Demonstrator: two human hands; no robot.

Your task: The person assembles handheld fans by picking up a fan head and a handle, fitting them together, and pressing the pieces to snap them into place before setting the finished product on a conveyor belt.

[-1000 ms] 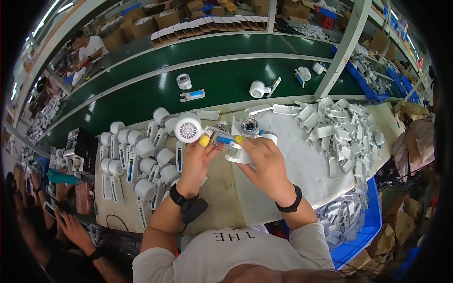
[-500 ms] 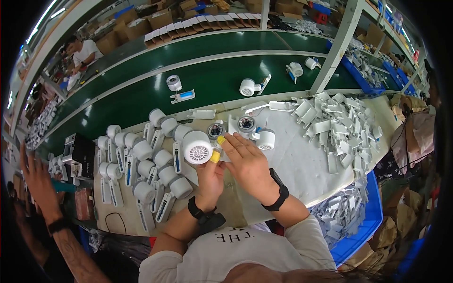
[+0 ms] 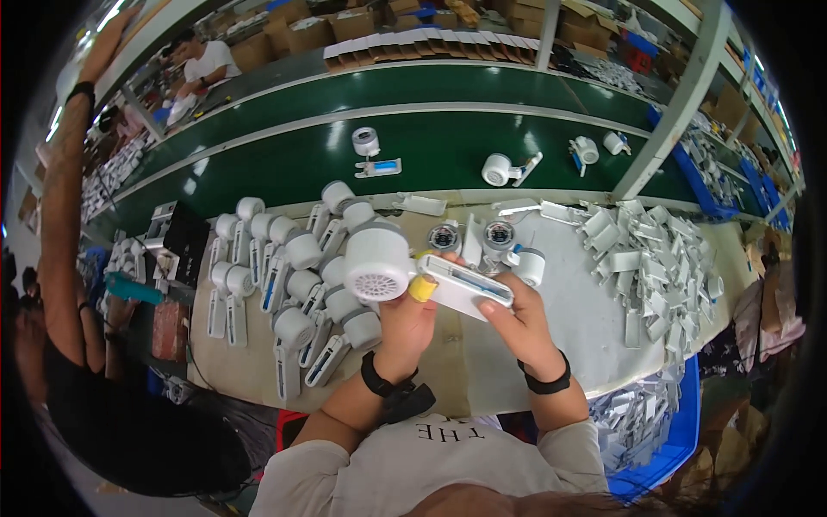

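I hold a white handheld device (image 3: 405, 269) with a round perforated head and a flat handle, raised above the bench. My left hand (image 3: 407, 323) grips it from below near the head, with a yellow finger cot on one fingertip. My right hand (image 3: 515, 323) grips the handle end, thumb on top. Just left of my hands lies a group of several finished white devices (image 3: 297, 284) of the same kind.
A heap of white plastic handle shells (image 3: 650, 258) lies at right, with a blue bin (image 3: 663, 448) of parts below it. Two round parts (image 3: 472, 235) stand behind my hands. A green conveyor belt (image 3: 284, 164) carries loose devices. Another person's raised arm (image 3: 69, 172) is at left.
I have lifted the device closer to me and turned it, so its handle now points right into my right hand. The person at left has raised an arm.
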